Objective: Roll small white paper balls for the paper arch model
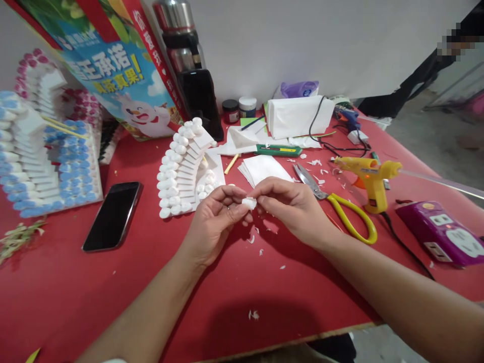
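Observation:
Between my fingertips, over the red table (159, 302), is a small white piece (249, 202) whose exact kind I cannot make out. My left hand (223, 214) pinches it with thumb and forefinger. From the other side, the closed fingers of my right hand (289, 206) grip its edge. Just behind my left hand stands a white curved model staircase (185, 169) edged with rounded white pieces. Scissors (351, 217) with yellow handles lie beside my right hand. White scraps (260, 251) are scattered under both hands.
A yellow glue gun (368, 176) and a purple power strip (438, 234) with a cable are at right. Behind lie a green utility knife (278, 150) and white sheets (264, 170). At left are a phone (112, 217) and a blue-and-white model (41, 156). A printed bag (128, 75) stands behind.

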### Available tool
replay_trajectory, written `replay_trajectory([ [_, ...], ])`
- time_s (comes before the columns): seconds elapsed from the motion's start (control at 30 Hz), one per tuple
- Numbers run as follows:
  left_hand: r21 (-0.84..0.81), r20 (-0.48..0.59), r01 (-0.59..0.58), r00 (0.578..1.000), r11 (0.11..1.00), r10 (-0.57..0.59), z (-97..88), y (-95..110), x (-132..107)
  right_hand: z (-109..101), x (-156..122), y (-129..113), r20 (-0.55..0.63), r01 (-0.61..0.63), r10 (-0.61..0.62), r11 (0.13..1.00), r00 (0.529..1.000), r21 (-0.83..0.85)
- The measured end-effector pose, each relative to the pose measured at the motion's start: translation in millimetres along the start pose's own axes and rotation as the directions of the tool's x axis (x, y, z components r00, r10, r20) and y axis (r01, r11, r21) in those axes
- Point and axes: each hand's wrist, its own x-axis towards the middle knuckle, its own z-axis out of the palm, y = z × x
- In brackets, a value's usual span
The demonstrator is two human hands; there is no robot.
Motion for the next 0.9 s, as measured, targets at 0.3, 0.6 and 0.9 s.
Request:
replay_trajectory([
  [0.3, -0.008, 0.016, -0.014, 1.000, 1.000, 0.014, 0.3, -0.1, -0.9, -2.2, -2.0, 4.1, 0.020, 0.236, -0.239, 0.939, 0.971, -0.250],
  [0.6, -0.001, 0.027, -0.005, 1.000, 1.000, 0.005, -1.7, -0.4, -0.5, -3.8, -1.2, 4.6, 0.071, 0.386, -0.386, 0.857, 0.920, -0.342],
  [0.9, 0.040, 0.022, -0.020, 1.000, 0.999, 0.019, -3.7, -1.6, -0.8, -3.9, -1.4, 4.4, 0.096, 0.408, -0.402, 0.837, 0.910, -0.364],
])
